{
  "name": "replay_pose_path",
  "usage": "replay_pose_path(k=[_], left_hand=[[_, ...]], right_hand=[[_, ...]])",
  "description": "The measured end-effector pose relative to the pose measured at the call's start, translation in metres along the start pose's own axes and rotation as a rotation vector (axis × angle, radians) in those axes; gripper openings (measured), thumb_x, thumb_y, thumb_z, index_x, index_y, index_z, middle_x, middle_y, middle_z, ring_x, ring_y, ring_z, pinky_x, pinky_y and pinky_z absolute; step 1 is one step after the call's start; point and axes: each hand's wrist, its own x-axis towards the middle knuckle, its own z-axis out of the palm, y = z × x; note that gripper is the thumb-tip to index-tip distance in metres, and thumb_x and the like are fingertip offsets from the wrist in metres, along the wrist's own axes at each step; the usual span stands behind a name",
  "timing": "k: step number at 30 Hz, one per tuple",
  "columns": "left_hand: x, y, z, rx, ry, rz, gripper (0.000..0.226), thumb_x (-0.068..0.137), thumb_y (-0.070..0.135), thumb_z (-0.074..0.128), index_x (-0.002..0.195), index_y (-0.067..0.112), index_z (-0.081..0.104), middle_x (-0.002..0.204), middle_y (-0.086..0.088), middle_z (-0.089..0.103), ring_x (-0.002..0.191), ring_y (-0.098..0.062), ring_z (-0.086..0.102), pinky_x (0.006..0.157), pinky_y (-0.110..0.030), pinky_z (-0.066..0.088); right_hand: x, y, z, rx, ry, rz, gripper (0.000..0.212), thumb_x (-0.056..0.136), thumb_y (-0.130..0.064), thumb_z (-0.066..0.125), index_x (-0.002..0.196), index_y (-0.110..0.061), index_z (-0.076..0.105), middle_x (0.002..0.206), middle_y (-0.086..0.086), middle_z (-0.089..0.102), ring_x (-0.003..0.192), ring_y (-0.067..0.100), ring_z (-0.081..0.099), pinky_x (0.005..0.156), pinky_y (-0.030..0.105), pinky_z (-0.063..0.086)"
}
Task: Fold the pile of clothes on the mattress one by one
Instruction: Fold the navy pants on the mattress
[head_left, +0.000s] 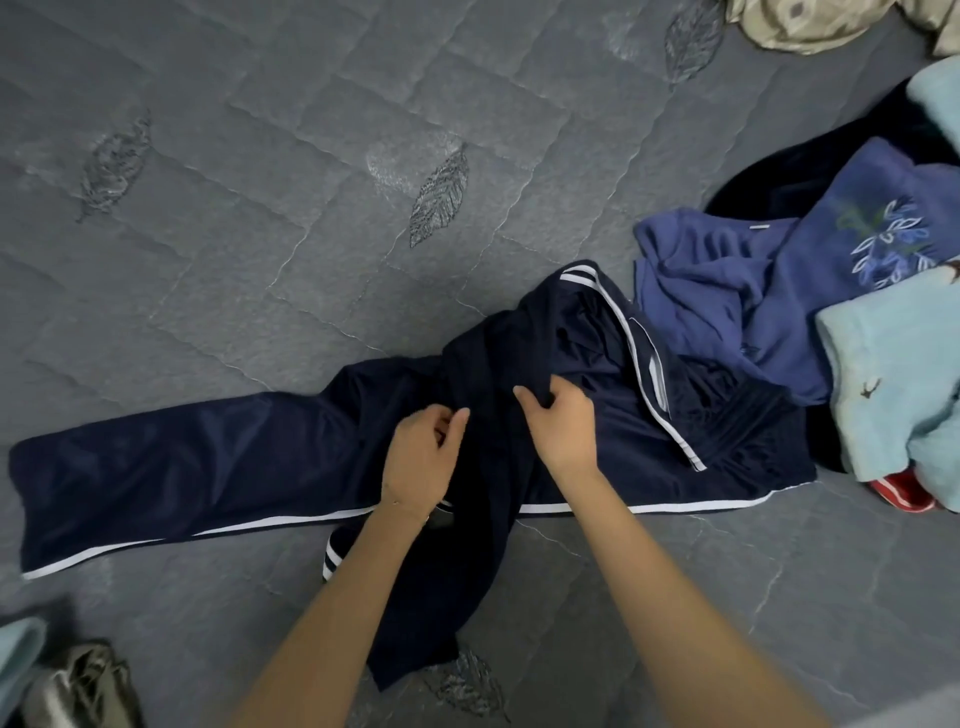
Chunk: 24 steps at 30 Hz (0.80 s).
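Navy track pants (208, 457) with white side stripes lie across the grey quilted mattress (260, 182); one leg stretches flat to the left, the other is bunched and crossed over the middle toward me. My left hand (423, 460) pinches the dark fabric at the centre. My right hand (558, 421) grips a raised fold of the same pants just to its right. The pile of unfolded clothes (810, 291) sits at the right, touching the pants' waist end.
The pile holds a blue embroidered top (883, 228), a light blue garment (893, 384), a dark item and something red (901, 493). Beige patterned cloth (789, 21) lies at the top right. Pale blue and olive fabric (67, 680) sit at the bottom left.
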Motion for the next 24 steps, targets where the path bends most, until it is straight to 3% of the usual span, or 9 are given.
replay_pose_path(k=[3,6,9,13,15,18,21,24], left_hand=[[-0.01,-0.007,0.012,0.026,-0.043,0.054,0.032,0.095,0.019,0.06,0.066,0.013,0.049,0.063,0.004,0.049,0.061,-0.012,0.047,0.064,-0.023,0.035],[-0.015,0.008,0.009,-0.265,-0.003,-0.094,0.033,0.099,0.011,0.051,0.067,0.011,0.043,0.062,0.003,0.042,0.056,-0.002,0.038,0.057,-0.017,0.033],[-0.016,0.017,-0.004,-0.408,0.185,-0.221,0.029,0.104,0.014,0.038,0.075,0.011,0.038,0.067,0.004,0.038,0.054,0.002,0.036,0.056,-0.014,0.034],[-0.012,0.01,-0.033,-0.219,0.4,-0.214,0.024,0.103,0.016,0.04,0.083,0.007,0.047,0.066,0.004,0.045,0.055,-0.002,0.04,0.056,-0.022,0.031],[-0.009,0.006,-0.043,-0.02,0.476,-0.193,0.018,0.101,0.018,0.046,0.098,0.004,0.056,0.083,-0.002,0.057,0.071,-0.012,0.05,0.066,-0.027,0.036],[-0.006,0.01,-0.039,0.234,0.479,-0.013,0.028,0.094,0.019,0.058,0.119,0.005,0.058,0.116,-0.015,0.056,0.101,-0.031,0.053,0.085,-0.041,0.041],[-0.008,0.025,-0.016,0.335,0.339,0.224,0.039,0.094,0.03,0.05,0.126,0.008,0.056,0.129,-0.014,0.053,0.118,-0.032,0.049,0.099,-0.046,0.038],[-0.007,0.042,0.011,0.366,0.156,0.339,0.049,0.094,0.037,0.045,0.137,0.013,0.049,0.141,-0.012,0.048,0.129,-0.032,0.045,0.107,-0.05,0.036]], right_hand=[[-0.007,-0.008,0.007,0.098,-0.025,0.009,0.012,0.092,-0.017,0.064,0.093,-0.006,0.069,0.086,-0.002,0.069,0.079,0.007,0.062,0.071,0.016,0.047],[-0.013,-0.014,0.009,0.094,-0.059,-0.024,0.009,0.092,-0.015,0.064,0.084,-0.012,0.065,0.075,-0.012,0.063,0.069,-0.001,0.057,0.063,0.009,0.043],[-0.016,-0.013,0.005,0.07,-0.032,-0.002,0.007,0.09,-0.018,0.066,0.086,-0.013,0.063,0.073,-0.013,0.059,0.067,-0.001,0.055,0.06,0.008,0.04],[-0.013,-0.008,-0.013,0.071,0.129,0.067,0.02,0.09,-0.029,0.066,0.102,-0.015,0.058,0.076,-0.013,0.056,0.07,0.001,0.053,0.06,0.009,0.037],[-0.009,-0.002,-0.025,0.101,0.175,0.117,0.028,0.091,-0.03,0.065,0.109,-0.01,0.06,0.077,-0.013,0.057,0.071,0.001,0.054,0.06,0.007,0.036],[-0.009,0.006,-0.036,0.089,0.175,0.169,0.033,0.091,-0.032,0.065,0.114,-0.009,0.06,0.088,-0.006,0.062,0.083,0.01,0.058,0.068,0.01,0.037],[-0.011,0.016,-0.048,0.031,0.155,0.176,0.033,0.09,-0.03,0.066,0.117,-0.012,0.06,0.106,0.001,0.065,0.094,0.014,0.06,0.078,0.022,0.04],[-0.015,0.026,-0.062,0.021,0.134,0.179,0.038,0.089,-0.03,0.067,0.122,-0.013,0.058,0.115,0.001,0.063,0.101,0.015,0.06,0.085,0.024,0.044]])
